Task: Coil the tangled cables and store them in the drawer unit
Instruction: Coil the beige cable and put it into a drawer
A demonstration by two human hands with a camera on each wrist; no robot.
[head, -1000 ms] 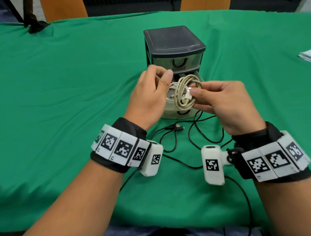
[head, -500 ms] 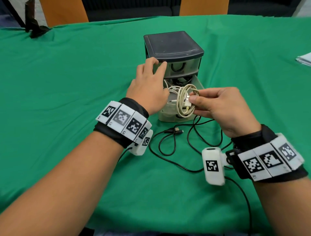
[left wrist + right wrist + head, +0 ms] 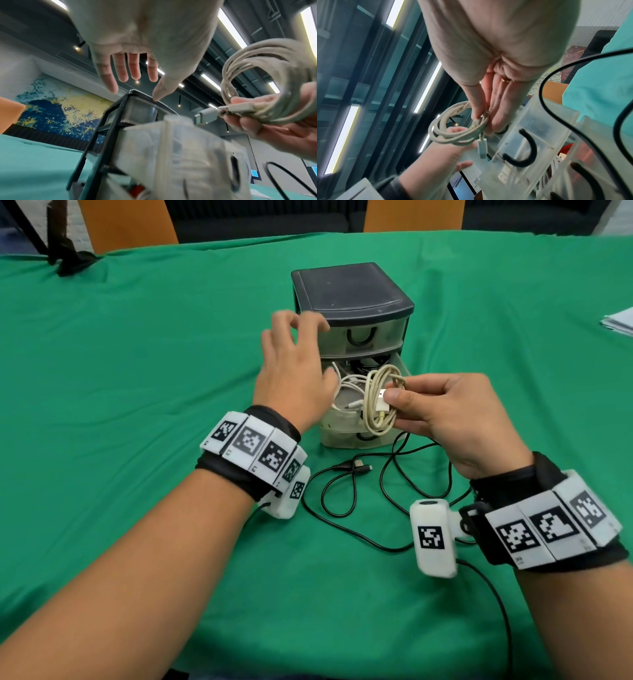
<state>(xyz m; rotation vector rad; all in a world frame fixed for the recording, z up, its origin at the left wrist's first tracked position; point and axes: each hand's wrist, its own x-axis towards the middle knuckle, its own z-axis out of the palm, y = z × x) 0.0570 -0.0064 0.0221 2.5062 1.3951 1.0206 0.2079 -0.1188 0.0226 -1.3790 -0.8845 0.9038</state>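
Green cloth covers the whole worktop (image 3: 120, 354), with orange chair backs showing past its far edge. Toward the left, the left hand (image 3: 291, 371) hovers with its fingers spread and relaxed, holding nothing, its fingertips near the upper front corner of the drawer unit (image 3: 349, 292); whether they touch it cannot be told. That small dark-topped unit stands at the middle of the cloth, its top drawer closed and its middle drawer (image 3: 346, 419) pulled out toward the person, with white cables lying inside. Just in front of the unit, a loose black cable (image 3: 342, 494) sprawls in uncoiled loops on the cloth between the two wrists. To the right, the right hand (image 3: 452, 412) pinches a coiled white cable (image 3: 376, 402) between thumb and fingers, the thumb pressing the white plug against the loops. The coil hangs upright over the front right part of the open drawer, not yet inside it. Some white papers (image 3: 620, 321) lie at the far right edge.
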